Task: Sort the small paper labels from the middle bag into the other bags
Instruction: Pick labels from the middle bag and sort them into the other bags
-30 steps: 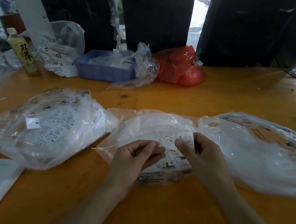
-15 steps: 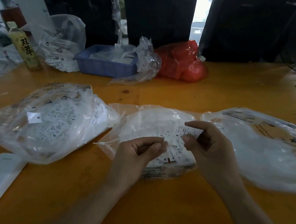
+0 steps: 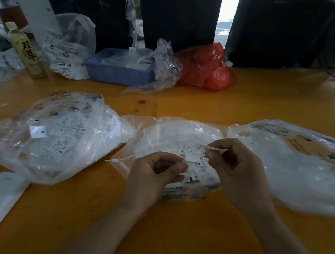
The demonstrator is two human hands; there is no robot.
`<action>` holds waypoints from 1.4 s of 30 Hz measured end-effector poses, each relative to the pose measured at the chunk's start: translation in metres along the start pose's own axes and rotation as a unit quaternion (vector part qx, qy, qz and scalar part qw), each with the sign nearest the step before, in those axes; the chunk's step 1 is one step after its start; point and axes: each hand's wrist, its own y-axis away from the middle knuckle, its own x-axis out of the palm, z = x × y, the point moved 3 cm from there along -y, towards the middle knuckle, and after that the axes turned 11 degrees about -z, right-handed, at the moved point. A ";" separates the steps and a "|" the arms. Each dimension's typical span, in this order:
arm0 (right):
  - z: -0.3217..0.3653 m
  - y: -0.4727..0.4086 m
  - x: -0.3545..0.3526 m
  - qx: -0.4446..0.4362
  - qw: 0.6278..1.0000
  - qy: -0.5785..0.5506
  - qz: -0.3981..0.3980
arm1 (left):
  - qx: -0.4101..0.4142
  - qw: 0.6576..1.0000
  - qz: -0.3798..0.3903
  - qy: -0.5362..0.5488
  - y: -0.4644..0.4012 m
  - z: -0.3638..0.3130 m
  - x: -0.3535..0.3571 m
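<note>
Head view, middle bag (image 3: 174, 132) holding labels (image 3: 196, 164)

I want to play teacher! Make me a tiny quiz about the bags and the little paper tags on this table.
1. True or false: the right hand pinches a paper label.
2. Which bag lies under both hands? A) left bag B) middle bag C) right bag
3. Fill in: the basket at the back is ____.

Key: 1 true; 2 B; 3 blue.
</note>
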 end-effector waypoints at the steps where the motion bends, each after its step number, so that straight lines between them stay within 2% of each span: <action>1: 0.001 0.000 0.001 0.000 1.000 0.000 0.004 | -0.004 1.000 -0.002 0.006 0.000 0.000 0.000; 9: 0.005 0.005 0.006 -0.044 0.998 0.043 0.030 | 0.043 0.997 0.003 -0.060 0.001 -0.001 -0.001; 16: 0.006 0.005 0.010 -0.090 0.991 0.091 0.041 | 0.053 0.996 0.008 -0.070 0.003 -0.003 0.001; 27: 0.003 0.005 0.012 -0.098 0.986 0.124 0.061 | 0.056 0.993 0.003 -0.106 0.000 0.002 -0.001; 38: 0.007 0.006 0.010 -0.118 0.986 0.115 0.018 | 0.040 0.992 0.045 -0.107 0.002 0.002 0.001; 42: 0.005 0.005 0.011 -0.116 0.985 0.121 0.033 | 0.039 0.993 0.046 -0.105 0.002 0.003 0.001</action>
